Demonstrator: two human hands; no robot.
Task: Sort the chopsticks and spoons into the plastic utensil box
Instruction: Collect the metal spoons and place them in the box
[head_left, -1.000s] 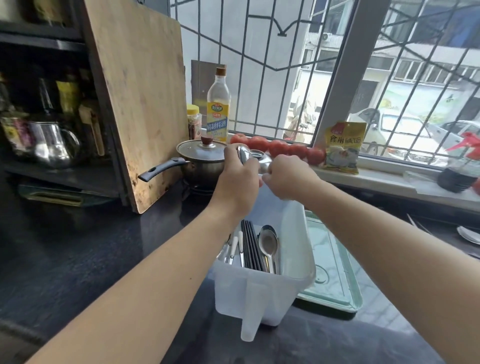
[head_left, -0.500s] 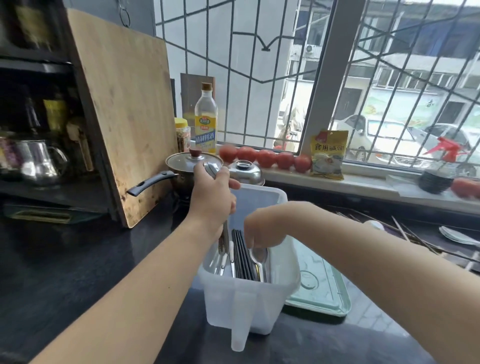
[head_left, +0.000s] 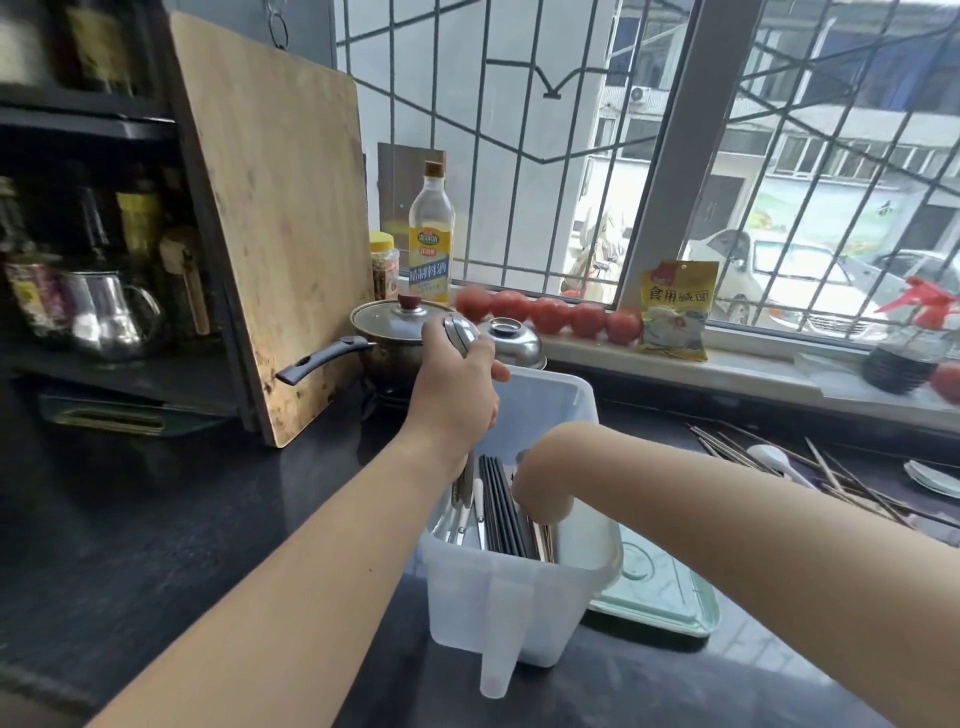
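A translucent white plastic utensil box (head_left: 524, 618) stands on the dark counter. Dark chopsticks (head_left: 501, 506) and white-handled utensils (head_left: 470, 512) stand inside it. My left hand (head_left: 457, 389) grips a bunch of metal spoons (head_left: 460, 328) above the box's left side; their bowls stick out above my fist and their handles reach down into the box. My right hand (head_left: 543, 486) is bent down inside the box among the utensils; its fingers are hidden. More loose chopsticks (head_left: 810, 470) and a white spoon (head_left: 774, 457) lie on the counter at the right.
A pale green lid (head_left: 660, 592) lies right of the box. Behind it stand a lidded pot (head_left: 395, 332), a steel lid (head_left: 511, 340), a bottle (head_left: 430, 236) and a leaning cutting board (head_left: 280, 223). Tomatoes (head_left: 550, 314) and a yellow packet (head_left: 675, 309) line the windowsill.
Both hands held the spoons high together. Since then my right hand has dropped into the box and my left hand has lowered the spoon bunch toward it.
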